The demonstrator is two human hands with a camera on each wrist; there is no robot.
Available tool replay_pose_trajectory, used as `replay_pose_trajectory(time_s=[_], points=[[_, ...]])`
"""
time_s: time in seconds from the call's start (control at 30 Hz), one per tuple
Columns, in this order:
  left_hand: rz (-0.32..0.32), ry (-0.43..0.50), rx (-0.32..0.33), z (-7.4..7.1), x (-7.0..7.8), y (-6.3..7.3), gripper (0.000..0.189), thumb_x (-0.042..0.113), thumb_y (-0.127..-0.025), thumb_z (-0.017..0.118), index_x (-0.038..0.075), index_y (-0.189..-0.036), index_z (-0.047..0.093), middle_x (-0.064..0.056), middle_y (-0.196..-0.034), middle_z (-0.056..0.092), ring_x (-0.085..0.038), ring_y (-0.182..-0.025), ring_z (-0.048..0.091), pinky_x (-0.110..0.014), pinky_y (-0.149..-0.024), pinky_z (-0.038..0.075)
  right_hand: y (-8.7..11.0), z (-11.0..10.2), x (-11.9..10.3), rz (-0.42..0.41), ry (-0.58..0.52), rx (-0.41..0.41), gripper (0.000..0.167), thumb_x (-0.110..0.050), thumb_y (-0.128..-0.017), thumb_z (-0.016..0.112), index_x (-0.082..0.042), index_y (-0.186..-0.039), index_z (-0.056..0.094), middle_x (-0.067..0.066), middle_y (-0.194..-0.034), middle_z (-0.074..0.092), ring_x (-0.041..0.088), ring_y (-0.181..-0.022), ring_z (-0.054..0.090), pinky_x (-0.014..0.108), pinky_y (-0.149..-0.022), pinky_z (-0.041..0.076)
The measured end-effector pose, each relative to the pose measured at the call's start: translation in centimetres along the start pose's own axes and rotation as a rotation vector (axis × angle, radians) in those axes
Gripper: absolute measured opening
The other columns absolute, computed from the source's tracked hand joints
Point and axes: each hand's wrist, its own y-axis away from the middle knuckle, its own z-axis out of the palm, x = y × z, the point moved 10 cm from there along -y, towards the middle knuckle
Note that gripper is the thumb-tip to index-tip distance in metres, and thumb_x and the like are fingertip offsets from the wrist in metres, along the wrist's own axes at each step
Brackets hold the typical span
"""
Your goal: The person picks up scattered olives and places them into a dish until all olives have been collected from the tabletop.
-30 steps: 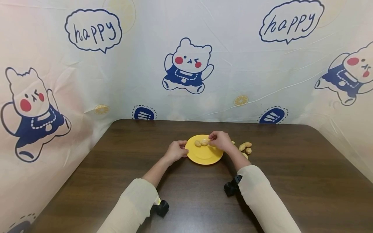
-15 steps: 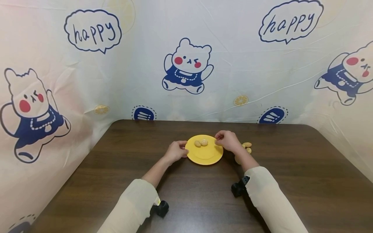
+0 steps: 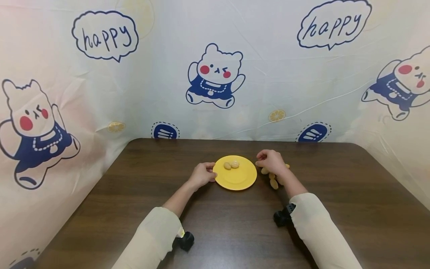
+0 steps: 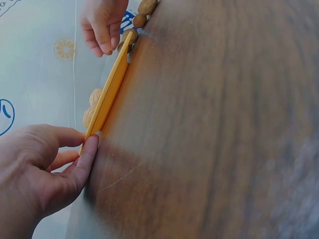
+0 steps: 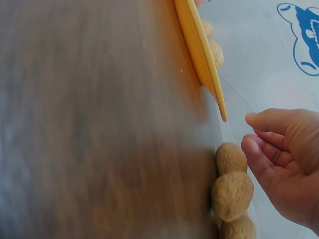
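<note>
My left hand [image 3: 202, 174] pinches the left rim of a round yellow plate [image 3: 235, 183]. In the left wrist view, thumb and fingers meet on the edge of the plate [image 4: 110, 89]. Two unshelled peanuts [image 3: 231, 165] lie side by side on its far part. Just right of the plate, my right hand [image 3: 273, 162] hovers above several more peanuts [image 3: 273, 183], partly covering them. In the right wrist view, the fingers of the right hand [image 5: 289, 159] are loosely bent with a gap to the thumb. They hold nothing, and the peanuts [image 5: 232, 195] sit close beside them.
A dark brown wooden table [image 3: 221, 231] carries everything. Behind it hangs a pale cloth backdrop [image 3: 268, 74] printed with cartoon bears and "happy" bubbles. A black wrist camera [image 3: 186, 241] sits by the left cuff, another camera [image 3: 282, 216] by the right.
My right hand has moved right, from over the plate to above the loose peanuts. Both peanuts on the plate stay where they were. The left hand keeps its place on the rim.
</note>
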Motion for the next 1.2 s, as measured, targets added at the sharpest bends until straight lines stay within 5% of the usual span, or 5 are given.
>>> replay_pose_trajectory(time_s=[0.13, 0.8, 1.2], points=[[0.000, 0.002, 0.001, 0.0, 0.0, 0.0, 0.049, -0.003, -0.085, 0.061, -0.005, -0.132, 0.046, -0.016, -0.107, 0.056, -0.021, -0.089, 0.058, -0.027, -0.069, 0.056, 0.2, -0.7, 0.7, 0.021, 0.013, 0.028, 0.025, -0.012, -0.084, 0.066, 0.000, -0.106, 0.062, 0.012, -0.096, 0.061, 0.025, -0.085, 0.056, 0.043, -0.076, 0.048], [-0.004, 0.003, 0.006, 0.0, 0.0, 0.1, 0.049, -0.004, -0.085, 0.061, -0.005, -0.132, 0.047, -0.016, -0.107, 0.056, -0.021, -0.088, 0.059, -0.028, -0.069, 0.056, 0.1, -1.8, 2.9, 0.083, 0.065, 0.041, 0.028, -0.013, -0.083, 0.066, 0.003, -0.106, 0.062, 0.015, -0.097, 0.061, 0.026, -0.083, 0.055, 0.033, -0.066, 0.050], [-0.007, 0.000, 0.006, 0.0, -0.2, 0.0, 0.050, -0.003, -0.085, 0.062, -0.004, -0.132, 0.047, -0.015, -0.107, 0.056, -0.020, -0.088, 0.057, -0.028, -0.069, 0.056, 0.2, -1.3, 2.7, 0.092, 0.072, -0.017, 0.028, -0.012, -0.084, 0.063, 0.004, -0.106, 0.063, 0.016, -0.098, 0.062, 0.025, -0.082, 0.055, 0.032, -0.066, 0.050]])
